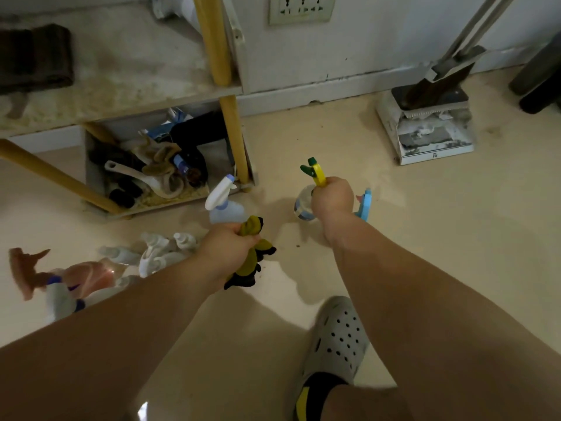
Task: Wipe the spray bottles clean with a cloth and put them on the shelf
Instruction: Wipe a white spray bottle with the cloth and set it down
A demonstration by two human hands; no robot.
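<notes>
beige floor (425,238) | right hand (332,197) grip holds yellow-topped spray bottle (305,205), hanging below | left hand (226,249) grip holds cloth (253,256)

No legible text anywhere. The white dustpan (425,138) by the wall has 1 small dark mark on its front lip, approx. centre, too small and blurred to make out as a letter or logo. The clear spray bottle (303,205) held in the right hand (332,197) carries a pale band w/ a darker stripe; any print on it is unreadable. The wall socket plate (302,9) shows only plug holes, no markings. Bottles lying on the floor at left (158,253) are blurred, w/ no labels readable.
</notes>
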